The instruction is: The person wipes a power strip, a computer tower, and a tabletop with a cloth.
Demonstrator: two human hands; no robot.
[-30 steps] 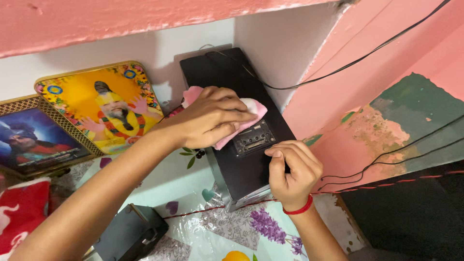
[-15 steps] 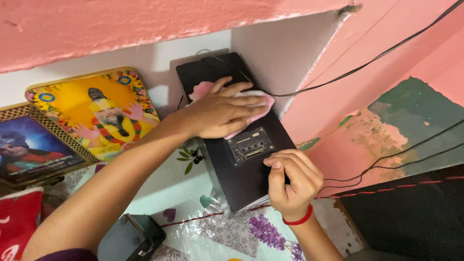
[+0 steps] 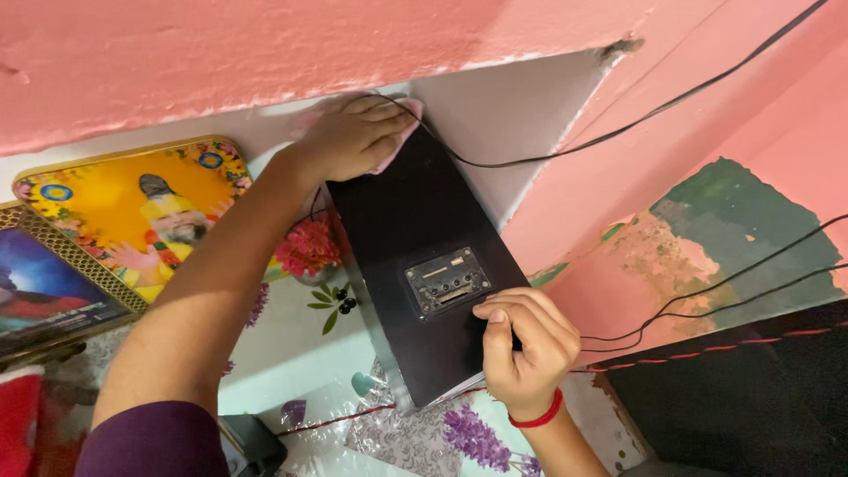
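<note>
The left hand [image 3: 353, 137] lies flat, fingers together, pressing a pink cloth [image 3: 397, 141] onto the far end of a black speaker box [image 3: 415, 238], close under the pink ledge [image 3: 265, 53]. The right hand [image 3: 521, 349] is closed round the box's near right edge, thumb on the front face, holding it steady. The hands are well apart, one at each end of the box.

The box stands on a shelf covered with a flowered plastic sheet [image 3: 459, 424], between the two hands and just left of the pink side wall. It looks stiff, smooth and fairly heavy for its kind, likely slick on the glossy face, so the edges and corners are the safer places to grip; the control panel [image 3: 446, 281] just beyond the right hand looks delicate and is best not pressed. The cloth is soft and light, and bunches under the palm.

Counted: one box, one cloth, two framed pictures [image 3: 132, 212] left of the left arm, one red thread on the right wrist, several black wires [image 3: 618, 132] beyond the right hand.
</note>
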